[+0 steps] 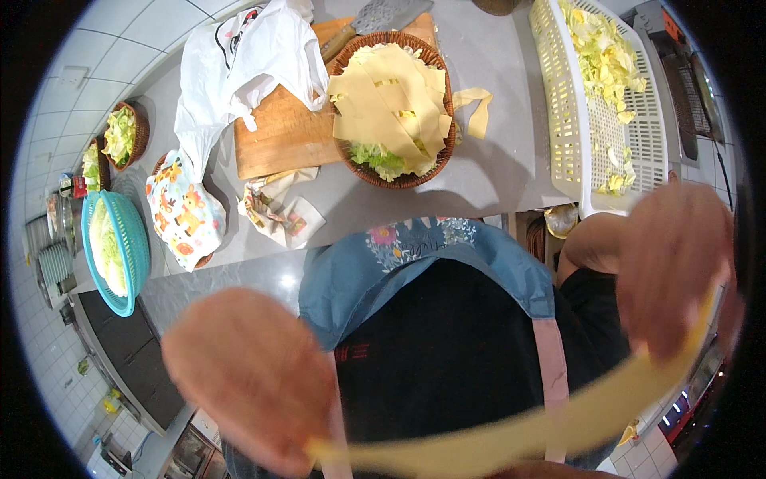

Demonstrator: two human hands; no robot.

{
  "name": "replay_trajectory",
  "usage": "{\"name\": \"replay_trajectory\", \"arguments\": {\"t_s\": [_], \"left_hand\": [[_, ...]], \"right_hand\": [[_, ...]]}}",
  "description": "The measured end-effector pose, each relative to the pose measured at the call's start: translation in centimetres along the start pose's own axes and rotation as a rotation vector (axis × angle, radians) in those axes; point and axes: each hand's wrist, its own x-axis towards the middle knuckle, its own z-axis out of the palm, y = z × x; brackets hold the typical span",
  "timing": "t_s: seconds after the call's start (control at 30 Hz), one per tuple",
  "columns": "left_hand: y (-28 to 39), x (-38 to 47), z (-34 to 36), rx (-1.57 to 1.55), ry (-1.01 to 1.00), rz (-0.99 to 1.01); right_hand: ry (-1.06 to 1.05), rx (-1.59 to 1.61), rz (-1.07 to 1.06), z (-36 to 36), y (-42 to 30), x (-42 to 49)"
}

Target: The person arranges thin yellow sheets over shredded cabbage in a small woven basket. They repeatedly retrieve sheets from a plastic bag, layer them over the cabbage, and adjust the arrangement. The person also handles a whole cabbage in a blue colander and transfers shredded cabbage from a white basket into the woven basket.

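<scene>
A long, pale yellow strip [508,428], likely tofu skin or dough sheet, hangs in a curve between my two raised hands, blurred by motion. My left hand [251,377] grips one end near the lower left. At the right, my right hand [676,269] holds the other end. Beyond them on the counter, a round brown wicker basket [446,149] carries similar flat yellow sheets [383,111] laid over green leaves [377,160]. One loose strip [479,114] lies on the counter at the basket's right side.
A wooden cutting board [287,138] lies partly under the basket, with a cleaver [383,15] behind. White plastic bag [257,60], crumpled cloth [287,209] and giraffe-print cloth [188,209] are left. A teal basket [134,239] holds cabbage; a white crate [565,120] holds cut leaves.
</scene>
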Motion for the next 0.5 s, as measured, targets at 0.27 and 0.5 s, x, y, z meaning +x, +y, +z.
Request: {"name": "replay_trajectory", "arguments": {"t_s": [0.27,0.5], "left_hand": [[-9.7,-2.2,-4.5,0.521,0.451,-0.885],[-12.6,-2.8,-6.0,0.631,0.526,-0.860]], "right_hand": [[0.157,-0.182,0.485,-1.4,13.6,3.7],[0.052,-0.213,0.488,-2.6,19.7,4.9]]}}
